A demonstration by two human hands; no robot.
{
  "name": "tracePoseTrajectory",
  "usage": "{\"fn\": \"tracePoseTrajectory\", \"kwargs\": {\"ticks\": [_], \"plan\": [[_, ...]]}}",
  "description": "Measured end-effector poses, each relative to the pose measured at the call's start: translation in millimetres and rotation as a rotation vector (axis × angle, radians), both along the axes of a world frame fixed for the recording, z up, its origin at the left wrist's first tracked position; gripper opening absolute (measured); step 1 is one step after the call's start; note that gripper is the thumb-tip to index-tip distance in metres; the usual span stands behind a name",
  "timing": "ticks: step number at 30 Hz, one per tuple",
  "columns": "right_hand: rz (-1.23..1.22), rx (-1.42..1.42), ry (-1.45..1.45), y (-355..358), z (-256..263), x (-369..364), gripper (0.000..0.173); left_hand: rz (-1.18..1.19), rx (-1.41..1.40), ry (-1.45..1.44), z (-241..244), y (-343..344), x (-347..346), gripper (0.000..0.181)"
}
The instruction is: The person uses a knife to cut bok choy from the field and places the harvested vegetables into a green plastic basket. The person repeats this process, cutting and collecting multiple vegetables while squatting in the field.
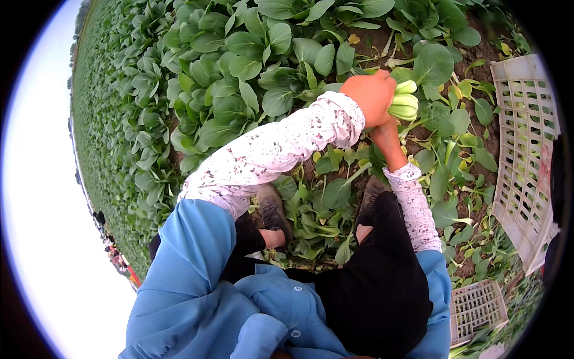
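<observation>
My left hand (371, 96) is closed around a head of bok choy, with its pale green stalk bases (405, 101) pointing right. The leafy end is mostly hidden by the hand. Close beneath it is my right hand (384, 131), its fingers covered by the left hand, so I cannot tell what they hold. Both forearms wear floral sleeves. Around the hands, uncut bok choy plants (244, 49) grow to the left and above. Loose leaves (337, 193) and stalks lie on the soil between my shoes (272, 211).
A white plastic crate (522, 148) with slatted walls stands at the right edge. Another crate (476, 309) is lower right, beside more greens. Trimmed leaves (444, 179) litter the brown soil near them. Several distant people (112, 251) show at the field's left edge.
</observation>
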State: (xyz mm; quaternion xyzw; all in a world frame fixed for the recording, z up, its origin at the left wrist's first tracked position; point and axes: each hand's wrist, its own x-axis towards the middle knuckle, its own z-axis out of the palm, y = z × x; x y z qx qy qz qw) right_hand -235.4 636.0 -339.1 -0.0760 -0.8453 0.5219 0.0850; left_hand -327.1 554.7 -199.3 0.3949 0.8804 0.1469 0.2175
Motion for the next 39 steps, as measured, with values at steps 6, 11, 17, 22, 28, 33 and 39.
{"fn": "tracePoseTrajectory", "kwargs": {"ticks": [6,11,17,22,28,33,39], "plan": [[-0.105,-0.299,-0.386,24.6,6.7,3.4,0.036,0.214,-0.614,0.246,-58.6,-43.8,-83.2,0.042],[-0.017,-0.147,-0.334,31.3,9.3,-28.1,0.037,-0.010,-0.505,0.505,-88.3,-91.6,-72.4,0.031],[0.115,0.090,-0.211,33.9,-15.2,-78.5,0.038,-0.005,-0.516,0.369,-69.8,-96.0,-83.6,0.031],[0.059,-0.478,-0.596,19.1,-22.1,-91.1,0.033,0.070,-0.501,0.233,-67.9,-95.7,-98.4,0.033],[0.069,-0.410,-0.591,2.8,-21.8,-102.9,0.034,0.085,-0.545,0.132,-66.4,-93.0,-103.3,0.036],[0.143,-0.154,-0.489,6.5,-25.1,-67.3,0.036,0.100,-0.530,0.122,-54.9,-95.1,-86.4,0.042],[-0.263,-0.719,-0.530,7.8,9.5,-2.9,0.042,-0.112,-0.148,0.427,-17.1,-115.8,-20.3,0.046]]}}
